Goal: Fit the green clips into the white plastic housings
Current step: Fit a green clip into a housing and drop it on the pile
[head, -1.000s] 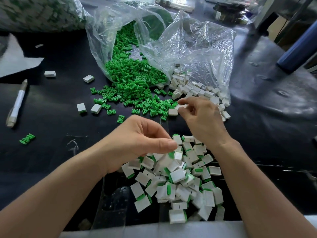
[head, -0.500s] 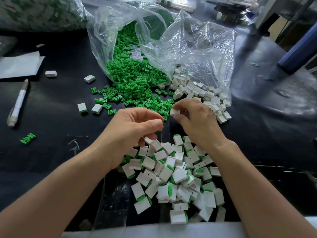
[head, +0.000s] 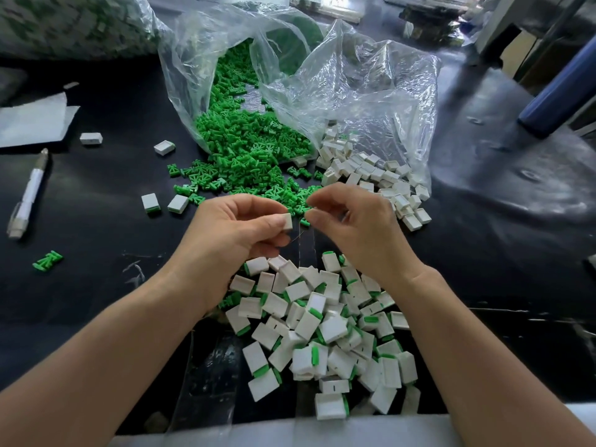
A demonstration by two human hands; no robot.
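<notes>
clips spill from the bag at the back, housings to their right. the fitted pile lies in front, pen far left.

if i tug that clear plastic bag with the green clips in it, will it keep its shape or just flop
Probably flops: the clear plastic bag is thin, crumpled film sagging in folds. Its mouth lies open with green clips spilled out, so a tug would likely scatter more. The film looks light; the clips inside are likely most of the weight.
</notes>
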